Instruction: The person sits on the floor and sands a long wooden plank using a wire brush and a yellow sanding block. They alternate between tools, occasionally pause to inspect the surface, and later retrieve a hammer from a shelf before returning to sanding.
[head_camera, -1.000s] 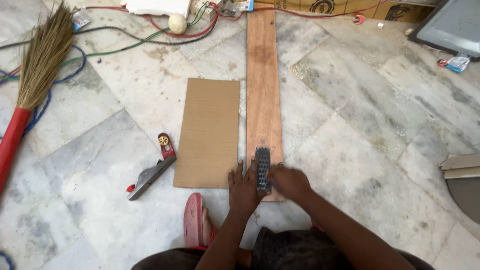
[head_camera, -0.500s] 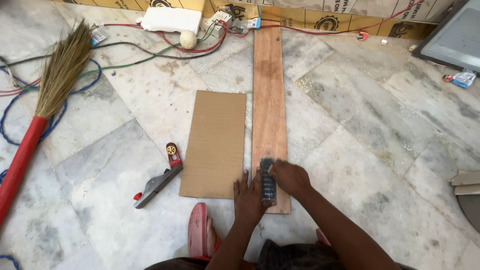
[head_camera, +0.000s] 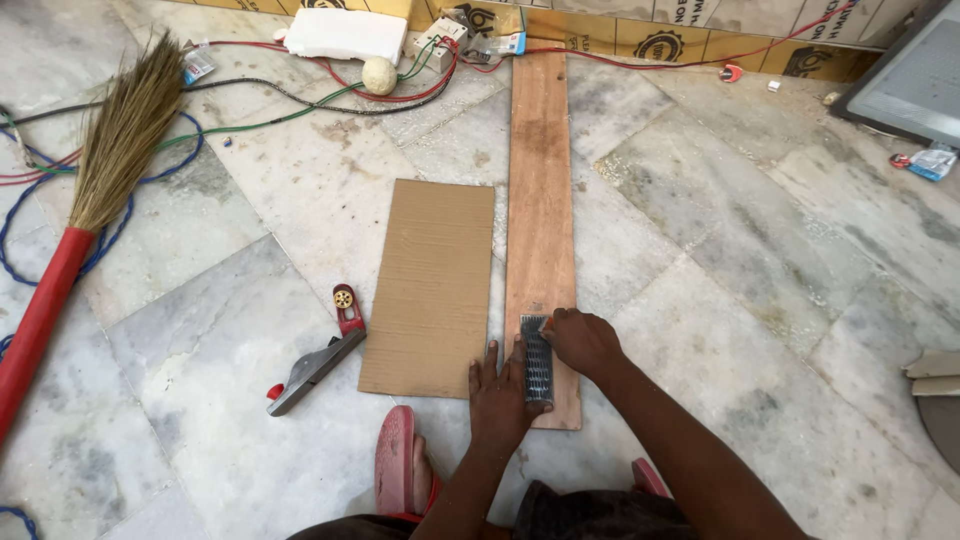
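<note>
A long brown wooden plank (head_camera: 540, 180) lies on the marble floor, running away from me. On its near end rests a dark grey toothed rasp block (head_camera: 537, 358). My right hand (head_camera: 583, 341) grips the rasp block from its right side. My left hand (head_camera: 497, 392) lies flat with fingers spread at the plank's left edge, touching the rasp block's left side. A flat cardboard sheet (head_camera: 432, 285) lies just left of the plank.
A hand plane (head_camera: 318, 358) with red ends lies left of the cardboard. A red-handled broom (head_camera: 80, 222) lies at far left among cables (head_camera: 300, 95). A white foam block (head_camera: 347, 33), a ball (head_camera: 379, 75) and a switch box (head_camera: 437, 42) sit at the back. My red slipper (head_camera: 395, 460) is near.
The view has shifted slightly, so the floor appears lower in frame. Both hands stay on the rasp block at the plank's near end.
</note>
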